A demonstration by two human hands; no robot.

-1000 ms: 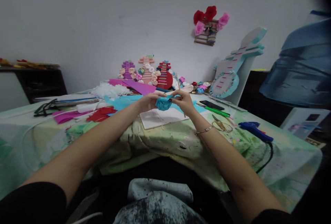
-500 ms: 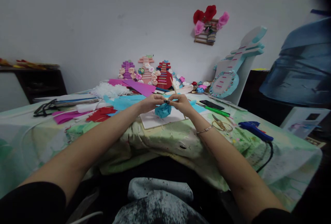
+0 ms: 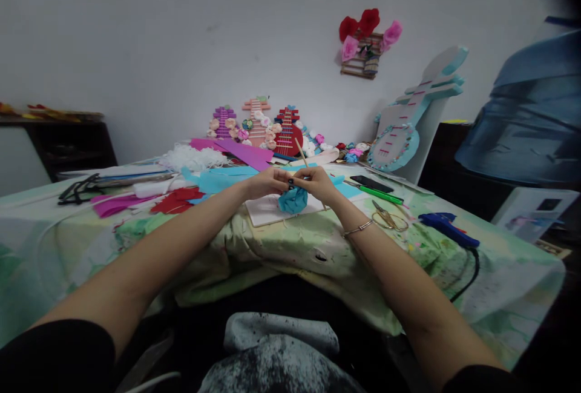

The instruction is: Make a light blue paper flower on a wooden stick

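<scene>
My left hand (image 3: 267, 183) and my right hand (image 3: 316, 184) meet over a white sheet (image 3: 265, 210) near the table's front edge. Both are closed in a pinch on a rolled blue paper flower (image 3: 293, 200) that hangs just below the fingers. A thin wooden stick (image 3: 301, 153) rises from between the fingers and leans back to the left. My right wrist wears a thin bracelet (image 3: 358, 229).
Scissors (image 3: 386, 217), a green pen (image 3: 374, 194), a phone (image 3: 371, 184) and a blue glue gun (image 3: 447, 229) lie to the right. Blue, pink and red paper pieces (image 3: 175, 199) lie left. Small craft guitars (image 3: 258, 127) and a big one (image 3: 411, 123) stand at the back.
The blue flower has dropped from between the hands to below the fingers and shifted slightly right. The stick now tilts up and back. Both hands came closer together.
</scene>
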